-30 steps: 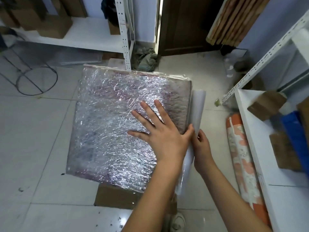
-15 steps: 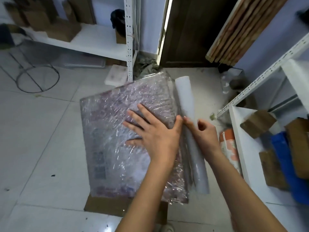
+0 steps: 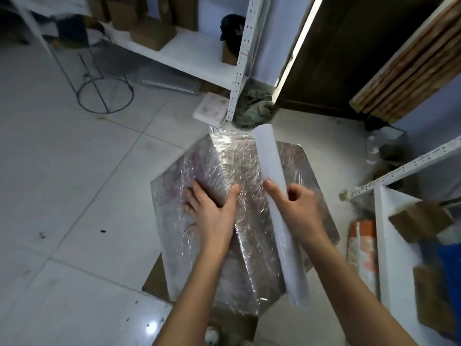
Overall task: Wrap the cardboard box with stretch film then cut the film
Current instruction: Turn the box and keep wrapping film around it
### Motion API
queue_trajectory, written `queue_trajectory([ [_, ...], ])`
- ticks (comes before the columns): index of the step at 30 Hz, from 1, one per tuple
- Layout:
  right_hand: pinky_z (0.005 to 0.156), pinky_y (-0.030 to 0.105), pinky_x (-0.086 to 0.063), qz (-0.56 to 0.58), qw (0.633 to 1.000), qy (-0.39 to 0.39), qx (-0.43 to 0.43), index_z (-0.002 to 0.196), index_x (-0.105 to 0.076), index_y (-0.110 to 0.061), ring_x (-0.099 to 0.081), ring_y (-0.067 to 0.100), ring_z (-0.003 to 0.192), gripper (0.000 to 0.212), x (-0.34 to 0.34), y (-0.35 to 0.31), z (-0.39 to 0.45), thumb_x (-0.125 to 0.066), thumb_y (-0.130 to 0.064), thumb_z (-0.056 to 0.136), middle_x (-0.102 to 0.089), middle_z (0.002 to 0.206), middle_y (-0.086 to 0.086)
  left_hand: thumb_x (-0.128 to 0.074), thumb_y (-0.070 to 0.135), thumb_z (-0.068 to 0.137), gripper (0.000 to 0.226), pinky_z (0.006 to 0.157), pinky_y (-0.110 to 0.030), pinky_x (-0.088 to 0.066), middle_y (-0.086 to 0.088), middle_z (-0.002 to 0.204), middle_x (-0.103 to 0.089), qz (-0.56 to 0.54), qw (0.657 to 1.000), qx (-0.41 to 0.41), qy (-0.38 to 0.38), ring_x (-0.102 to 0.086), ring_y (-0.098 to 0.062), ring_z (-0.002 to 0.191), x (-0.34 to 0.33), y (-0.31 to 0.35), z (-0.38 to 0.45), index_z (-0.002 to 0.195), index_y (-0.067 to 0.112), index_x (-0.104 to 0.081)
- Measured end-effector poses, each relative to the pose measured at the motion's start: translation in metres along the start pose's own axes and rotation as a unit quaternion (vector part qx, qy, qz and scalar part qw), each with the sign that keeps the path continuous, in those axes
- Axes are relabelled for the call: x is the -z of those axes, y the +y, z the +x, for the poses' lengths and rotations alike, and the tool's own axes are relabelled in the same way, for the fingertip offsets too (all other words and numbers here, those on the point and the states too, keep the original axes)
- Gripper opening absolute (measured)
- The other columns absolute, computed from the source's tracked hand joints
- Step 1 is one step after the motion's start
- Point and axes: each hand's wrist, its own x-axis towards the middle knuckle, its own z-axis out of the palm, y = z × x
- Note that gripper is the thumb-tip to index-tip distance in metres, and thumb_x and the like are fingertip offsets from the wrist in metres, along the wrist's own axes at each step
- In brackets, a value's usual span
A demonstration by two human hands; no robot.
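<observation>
Box (image 3: 249, 258): flat and wide, lying centre frame above the tiled floor (image 3: 62, 171), tilted with one corner pointing to the far side. Fully covered in clear film, crinkled and shiny, with glare streaks; brown card shows dully through. A loose tuft of film sticks out at the far corner. A flat piece of cardboard (image 3: 153, 280) lies under its near edge.

Film roll (image 3: 279, 211): long pale cylinder, lying slantwise over the box's right half, far end near the far corner, near end past the near right edge.

Left hand (image 3: 212, 211): fingers spread and straight, palm pressing flat on the wrapped top, left of the roll.

Right hand (image 3: 296, 211): fingers and thumb curled round the roll near its middle, gripping it.

Right of the box: a patterned orange roll (image 3: 361, 248) on the floor beside a white shelf (image 3: 391, 258).
</observation>
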Motion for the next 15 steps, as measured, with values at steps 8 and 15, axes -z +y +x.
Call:
queue_trajectory([
  [8,0.059,0.035,-0.05,-0.139,0.99,-0.026,0.021,0.071,-0.06,-0.011,-0.06,0.021,0.062,0.066,-0.051,-0.028,-0.005,-0.049,-0.076,0.073,-0.061,0.066,0.003,-0.056,0.075,0.057,0.117,0.116,-0.052,-0.014,0.0,0.159,-0.009,-0.097,0.995,0.011,-0.024,-0.007,-0.02,0.145,0.047,-0.035,0.031,0.151,0.023,-0.008],
  [15,0.054,0.03,-0.031,-0.264,0.959,-0.09,0.05,0.062,-0.041,-0.017,-0.047,0.019,0.057,0.061,-0.095,-0.039,-0.01,-0.036,-0.075,0.081,-0.046,0.059,-0.001,-0.073,0.059,0.06,0.112,0.114,-0.038,-0.025,0.004,0.155,-0.023,-0.208,0.976,0.053,-0.03,-0.026,-0.014,0.14,0.078,-0.075,0.049,0.15,0.022,-0.017],
])
